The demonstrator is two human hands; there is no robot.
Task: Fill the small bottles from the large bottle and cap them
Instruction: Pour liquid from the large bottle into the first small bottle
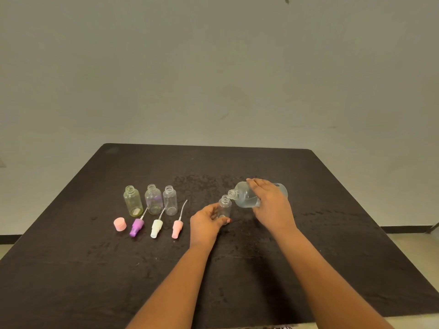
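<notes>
My right hand (270, 205) grips the large clear bottle (245, 198), tilted on its side with its open mouth over the neck of a small clear bottle (224, 206). My left hand (207, 222) holds that small bottle upright on the black table (332, 233). Clear liquid lies in the large bottle's lower side. To the left stand three open small bottles: a yellowish one (133, 201), a middle one (154, 199) and a clear one (170, 200). In front of them lie a pink cap (120, 224), a purple sprayer top (137, 227), a white sprayer top (156, 227) and a pink sprayer top (177, 228).
The table top shows damp patches around the bottles and my hands. A pale wall rises behind the far table edge. A strip of floor shows at the right and left sides.
</notes>
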